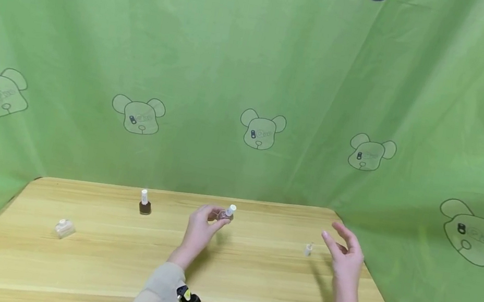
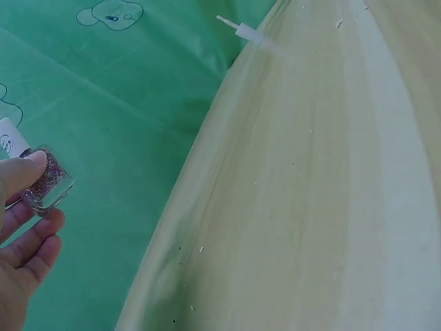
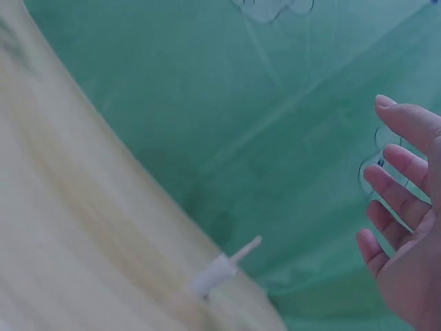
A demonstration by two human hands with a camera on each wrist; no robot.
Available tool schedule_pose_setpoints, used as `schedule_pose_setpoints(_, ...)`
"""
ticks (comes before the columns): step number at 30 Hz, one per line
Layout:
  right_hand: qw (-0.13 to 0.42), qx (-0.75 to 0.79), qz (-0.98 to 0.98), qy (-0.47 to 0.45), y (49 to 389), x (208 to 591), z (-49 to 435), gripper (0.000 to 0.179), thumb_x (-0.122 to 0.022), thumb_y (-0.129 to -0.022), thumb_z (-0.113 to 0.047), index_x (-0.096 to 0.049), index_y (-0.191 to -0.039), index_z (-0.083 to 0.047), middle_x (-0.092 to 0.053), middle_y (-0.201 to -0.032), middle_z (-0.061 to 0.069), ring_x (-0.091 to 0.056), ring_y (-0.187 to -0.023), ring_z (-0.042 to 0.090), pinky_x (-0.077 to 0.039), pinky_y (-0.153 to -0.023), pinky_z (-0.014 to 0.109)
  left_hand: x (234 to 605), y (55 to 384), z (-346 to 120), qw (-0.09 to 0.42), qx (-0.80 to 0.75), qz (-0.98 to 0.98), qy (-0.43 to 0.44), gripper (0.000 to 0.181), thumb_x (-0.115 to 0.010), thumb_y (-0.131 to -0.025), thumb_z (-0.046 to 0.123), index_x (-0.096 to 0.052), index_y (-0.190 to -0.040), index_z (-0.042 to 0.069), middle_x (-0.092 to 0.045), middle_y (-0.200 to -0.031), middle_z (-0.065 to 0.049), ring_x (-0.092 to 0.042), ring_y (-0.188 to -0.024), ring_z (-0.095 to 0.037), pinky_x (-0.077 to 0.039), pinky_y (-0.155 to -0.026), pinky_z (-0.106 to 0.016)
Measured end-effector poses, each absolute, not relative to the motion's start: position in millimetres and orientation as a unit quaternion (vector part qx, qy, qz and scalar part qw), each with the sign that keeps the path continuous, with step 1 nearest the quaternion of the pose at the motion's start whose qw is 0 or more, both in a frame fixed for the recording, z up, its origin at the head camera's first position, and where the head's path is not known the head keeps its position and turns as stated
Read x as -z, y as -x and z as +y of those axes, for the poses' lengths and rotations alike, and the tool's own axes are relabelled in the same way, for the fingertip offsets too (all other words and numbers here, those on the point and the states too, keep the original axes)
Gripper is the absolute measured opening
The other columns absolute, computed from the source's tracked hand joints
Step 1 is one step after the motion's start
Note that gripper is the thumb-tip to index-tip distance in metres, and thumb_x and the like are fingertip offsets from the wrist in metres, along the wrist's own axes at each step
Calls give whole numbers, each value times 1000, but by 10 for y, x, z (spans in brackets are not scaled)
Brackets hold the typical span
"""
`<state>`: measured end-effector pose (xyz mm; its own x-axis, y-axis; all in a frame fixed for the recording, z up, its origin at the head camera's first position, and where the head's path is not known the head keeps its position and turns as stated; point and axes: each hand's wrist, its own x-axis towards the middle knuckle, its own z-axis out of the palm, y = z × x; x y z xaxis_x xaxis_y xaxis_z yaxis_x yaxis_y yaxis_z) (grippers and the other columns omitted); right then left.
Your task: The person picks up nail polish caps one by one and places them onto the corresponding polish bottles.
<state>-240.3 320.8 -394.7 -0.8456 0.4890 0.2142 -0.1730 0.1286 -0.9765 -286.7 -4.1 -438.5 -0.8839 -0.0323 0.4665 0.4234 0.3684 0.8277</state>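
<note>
My left hand [image 1: 200, 231] pinches a small nail polish bottle [image 2: 49, 178] between thumb and fingers, above the table. Glitter shows through its clear glass, and a white cap [image 1: 231, 209] is on it. Raised over the right side of the table, my right hand [image 1: 347, 257] has its fingers spread and nothing between them. Just left of it, a white nail polish cap [image 1: 308, 250] stands on the tabletop with its thin brush stem [image 3: 246, 249] pointing up.
A dark nail polish bottle [image 1: 145, 207] with a white cap stands near the table's back edge. Farther left on the wooden table [image 1: 108, 272] is a pale clear bottle [image 1: 65, 229]. Green curtains [image 1: 218, 62] rise behind and beside the table.
</note>
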Motion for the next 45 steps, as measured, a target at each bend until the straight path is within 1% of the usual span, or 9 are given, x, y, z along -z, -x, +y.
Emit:
schedule_pose_setpoints(5,228,-643,-718,136,2436,4154,3318,53,-76,-85,-18,-55,-134,-12,-57,-128,-10,-51,-105,0,-44,-77,7,4444,2947,-7,186,566,-796,107,25,-79,-79,21,-70,-100,11,-71,-98,-5,-67,-86,-17,-58,-80,-28)
schedule_pose_setpoints(9,202,-625,-741,139,2472,4319,3382,58,-74,-87,-23,-50,-138,-10,-56,-133,-8,-44,-121,3,-37,-90,7,4499,3002,16,176,576,-792,102,26,-79,-79,20,-70,-100,9,-71,-99,-6,-67,-87,-18,-58,-81,-26)
schedule_pose_setpoints(11,186,-624,-745,144,2486,4382,3393,62,-73,-88,-25,-47,-141,-9,-53,-137,-5,-40,-128,9,-35,-99,14,4527,3029,24,174,580,-789,101,26,-80,-79,19,-70,-100,8,-71,-99,-7,-68,-87,-19,-59,-81,-27)
schedule_pose_setpoints(14,169,-632,-741,150,2508,4458,3396,67,-74,-87,-27,-42,-144,-9,-47,-144,2,-34,-136,17,-31,-113,31,4568,3076,30,172,589,-784,97,26,-80,-79,18,-70,-100,7,-72,-99,-9,-69,-88,-21,-59,-81,-30)
schedule_pose_setpoints(17,155,-648,-730,154,2532,4531,3404,71,-73,-88,-25,-37,-147,-9,-42,-149,9,-31,-140,23,-26,-120,45,4608,3130,27,171,593,-782,90,26,-79,-79,17,-70,-100,7,-73,-98,-11,-70,-88,-23,-60,-81,-31)
schedule_pose_setpoints(21,129,-654,-730,154,2557,4619,3420,73,-71,-90,-23,-31,-149,-9,-36,-153,15,-29,-142,27,-25,-122,47,4650,3202,5,163,594,-784,81,26,-79,-79,16,-70,-101,6,-74,-97,-12,-71,-87,-23,-60,-80,-30)
schedule_pose_setpoints(29,91,-641,-749,139,2585,4689,3459,80,-69,-91,-24,-21,-153,-8,-29,-157,19,-28,-143,32,-23,-122,47,4719,3320,-76,135,619,-771,57,27,-78,-80,12,-69,-104,3,-73,-101,-15,-70,-91,-26,-60,-81,-33)
schedule_pose_setpoints(38,62,-624,-768,130,2573,4683,3485,81,-68,-92,-21,-18,-155,-8,-24,-160,17,-22,-147,35,-21,-123,47,4853,3410,-146,131,627,-767,34,29,-79,-78,12,-69,-103,2,-72,-101,-16,-68,-87,-24,-59,-79,-31)
schedule_pose_setpoints(45,65,-611,-780,119,2584,4711,3499,81,-69,-91,-24,-21,-154,-7,-25,-159,19,-24,-146,37,-22,-122,49,4905,3470,-167,134,636,-759,36,29,-80,-78,14,-71,-104,4,-73,-103,-16,-70,-90,-26,-60,-81,-34)
